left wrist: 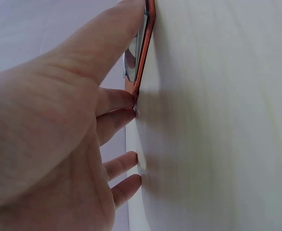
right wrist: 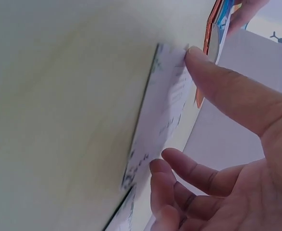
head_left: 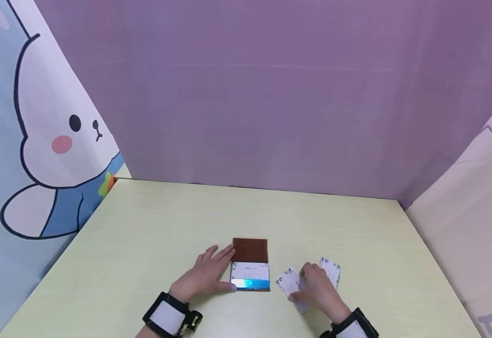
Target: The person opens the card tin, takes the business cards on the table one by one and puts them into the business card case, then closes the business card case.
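Observation:
A brown card holder (head_left: 250,249) lies unfolded on the table, with a white card printed with leaves (head_left: 250,271) in its lower half above a shiny blue strip (head_left: 251,284). My left hand (head_left: 203,278) rests at the holder's left side, fingers spread, thumb on its lower left corner and a fingertip by its upper edge. To the right, my right hand (head_left: 316,288) holds a white leaf-patterned card (right wrist: 162,96) between thumb and curled fingers, low at the table. Part of this card is hidden under the hand. Another leaf-patterned card (head_left: 331,268) lies just beyond that hand.
The pale wooden table (head_left: 165,211) reaches back to a purple cloth (head_left: 262,117). A cartoon-printed cloth (head_left: 59,117) hangs along the left side, and a light cloth (head_left: 461,211) along the right. Black bands (head_left: 167,313) are strapped round both wrists.

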### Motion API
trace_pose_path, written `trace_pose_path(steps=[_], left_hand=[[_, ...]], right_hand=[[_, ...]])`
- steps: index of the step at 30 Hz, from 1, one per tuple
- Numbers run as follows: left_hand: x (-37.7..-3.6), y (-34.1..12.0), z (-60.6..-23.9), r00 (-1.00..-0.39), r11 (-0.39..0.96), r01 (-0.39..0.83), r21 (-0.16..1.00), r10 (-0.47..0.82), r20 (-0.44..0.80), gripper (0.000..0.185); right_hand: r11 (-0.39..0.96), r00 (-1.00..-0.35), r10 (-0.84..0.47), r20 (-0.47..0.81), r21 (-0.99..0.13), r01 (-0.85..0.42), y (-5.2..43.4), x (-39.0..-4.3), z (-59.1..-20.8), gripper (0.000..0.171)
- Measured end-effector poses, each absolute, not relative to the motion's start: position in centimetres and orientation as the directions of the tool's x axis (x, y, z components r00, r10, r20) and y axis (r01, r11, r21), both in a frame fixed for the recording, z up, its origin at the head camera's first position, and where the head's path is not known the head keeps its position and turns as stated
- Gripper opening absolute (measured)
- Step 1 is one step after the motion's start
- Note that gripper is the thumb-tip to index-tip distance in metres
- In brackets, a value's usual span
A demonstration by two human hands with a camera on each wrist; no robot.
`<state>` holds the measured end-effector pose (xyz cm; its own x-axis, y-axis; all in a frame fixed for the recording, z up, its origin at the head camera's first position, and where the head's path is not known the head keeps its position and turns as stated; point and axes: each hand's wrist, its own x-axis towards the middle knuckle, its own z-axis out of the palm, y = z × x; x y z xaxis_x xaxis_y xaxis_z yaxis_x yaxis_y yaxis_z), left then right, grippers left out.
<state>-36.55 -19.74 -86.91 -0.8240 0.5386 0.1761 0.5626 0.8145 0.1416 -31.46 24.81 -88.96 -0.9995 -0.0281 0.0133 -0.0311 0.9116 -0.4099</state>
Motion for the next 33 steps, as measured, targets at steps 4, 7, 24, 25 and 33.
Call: trace_pose_path(steps=[4, 7, 24, 25, 33], left_hand=[[-36.9, -20.2, -87.4, -0.824, 0.815, 0.563, 0.14, 0.538, 0.18, 0.118], [-37.0, -20.3, -87.6, -0.822, 0.813, 0.564, 0.144, 0.537, 0.187, 0.118], [-37.4, -20.6, -88.1, -0.811, 0.8, 0.581, 0.153, 0.55, 0.2, 0.118], [-37.4, -20.6, -88.1, -0.812, 0.801, 0.579, 0.152, 0.549, 0.198, 0.118], [-37.5, -20.7, -88.0, -0.818, 0.807, 0.571, 0.151, 0.543, 0.188, 0.117]], right_hand=[[0.906, -0.999, -0.044, -0.002, -0.421, -0.039, 24.2, -31.3, -88.2, 0.09], [0.896, -0.998, -0.064, -0.017, -0.441, -0.05, 23.9, -30.9, -86.5, 0.09], [0.87, -0.998, 0.015, -0.065, -0.49, 0.045, 22.2, -29.7, -80.7, 0.093], [0.871, -0.997, 0.019, -0.069, -0.488, 0.05, 22.0, -29.6, -80.3, 0.092], [0.895, -0.999, 0.004, 0.05, -0.445, -0.018, 22.9, -32.1, -85.2, 0.093]])
